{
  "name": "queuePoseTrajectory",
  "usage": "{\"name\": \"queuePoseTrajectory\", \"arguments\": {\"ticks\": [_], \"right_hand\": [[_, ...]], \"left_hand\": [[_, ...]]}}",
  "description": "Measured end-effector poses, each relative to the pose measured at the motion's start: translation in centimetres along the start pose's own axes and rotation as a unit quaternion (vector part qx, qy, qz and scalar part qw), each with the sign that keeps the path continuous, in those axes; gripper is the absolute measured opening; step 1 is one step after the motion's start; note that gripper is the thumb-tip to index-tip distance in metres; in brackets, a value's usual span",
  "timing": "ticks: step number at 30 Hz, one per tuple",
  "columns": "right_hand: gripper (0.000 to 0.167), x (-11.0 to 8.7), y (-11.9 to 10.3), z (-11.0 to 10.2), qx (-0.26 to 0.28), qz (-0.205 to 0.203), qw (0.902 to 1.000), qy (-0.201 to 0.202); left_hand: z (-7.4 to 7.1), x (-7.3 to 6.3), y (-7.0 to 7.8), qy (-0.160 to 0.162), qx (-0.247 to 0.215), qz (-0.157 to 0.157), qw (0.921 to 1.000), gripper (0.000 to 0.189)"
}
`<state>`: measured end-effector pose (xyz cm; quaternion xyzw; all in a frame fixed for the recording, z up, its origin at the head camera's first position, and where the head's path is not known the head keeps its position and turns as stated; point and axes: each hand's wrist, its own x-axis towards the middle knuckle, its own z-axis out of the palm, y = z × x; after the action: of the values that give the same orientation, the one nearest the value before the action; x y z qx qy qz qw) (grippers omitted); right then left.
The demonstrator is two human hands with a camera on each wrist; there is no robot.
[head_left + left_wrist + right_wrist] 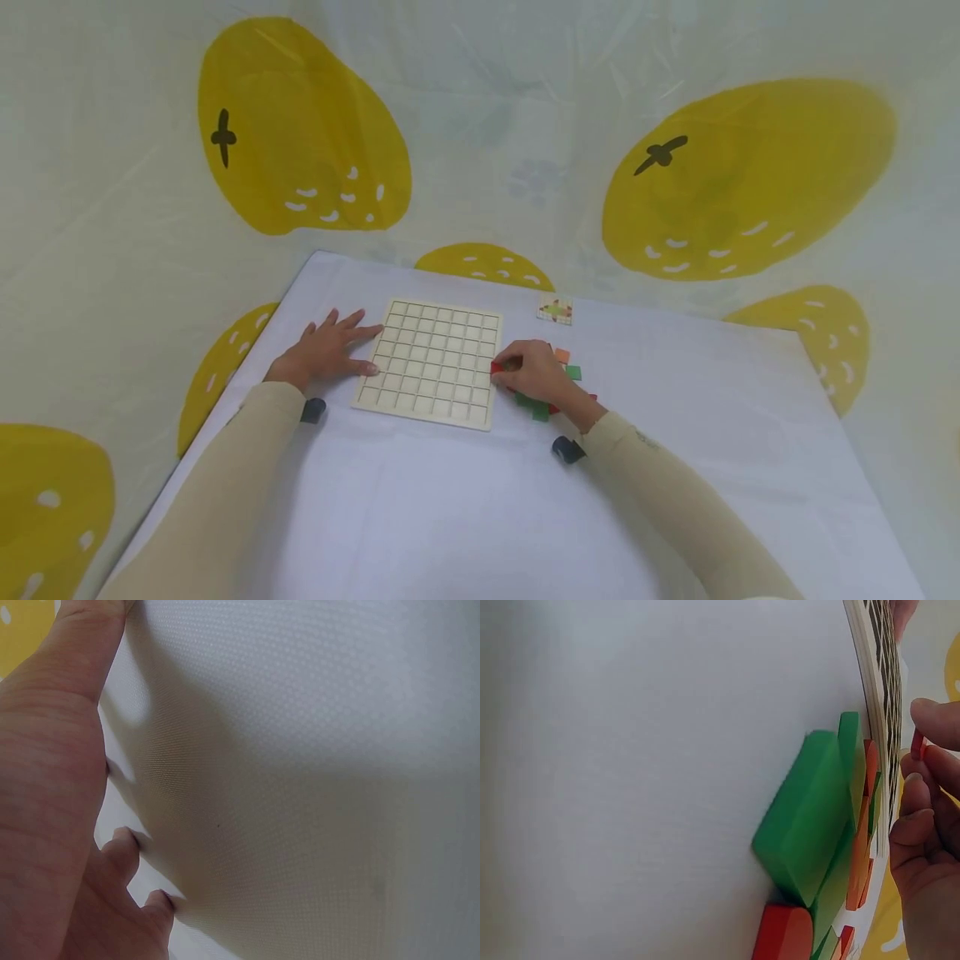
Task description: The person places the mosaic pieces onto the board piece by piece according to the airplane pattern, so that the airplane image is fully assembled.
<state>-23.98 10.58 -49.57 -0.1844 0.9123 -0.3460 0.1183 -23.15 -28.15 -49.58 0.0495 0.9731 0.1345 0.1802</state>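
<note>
Stretching well past the near and right edges of the wooden grid board [431,358], the white tabletop [420,500] leaves room there. The board lies flat, slightly askew. The left hand [322,352], fingers spread, touches its left rim; the right hand [536,369], near loose coloured tiles [802,817], pinches a red tile [496,367] at its right rim, long axis unclear.

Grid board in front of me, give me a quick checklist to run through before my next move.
1. Red tile pinched in the right hand: ok.
2. Left hand at the left edge of the grid board: ok.
3. Visible squares free of tiles: ok.
4. Pattern card uncovered by either hand: ok.
5. Card's exact layout readable: cannot tell, too small.
6. Loose tiles sorted by colour: not ok, red, green and orange are mixed.
</note>
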Motion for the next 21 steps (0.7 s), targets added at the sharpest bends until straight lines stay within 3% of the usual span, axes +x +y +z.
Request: {"name": "queuePoseTrajectory", "arguments": {"ticks": [21], "right_hand": [[0.025, 1.6, -0.1, 0.5, 0.001, 0.024, 0.9997, -0.004]], "left_hand": [[-0.2, -0.4, 0.2, -0.001, -0.001, 0.001, 1.0000, 0.090]]}}
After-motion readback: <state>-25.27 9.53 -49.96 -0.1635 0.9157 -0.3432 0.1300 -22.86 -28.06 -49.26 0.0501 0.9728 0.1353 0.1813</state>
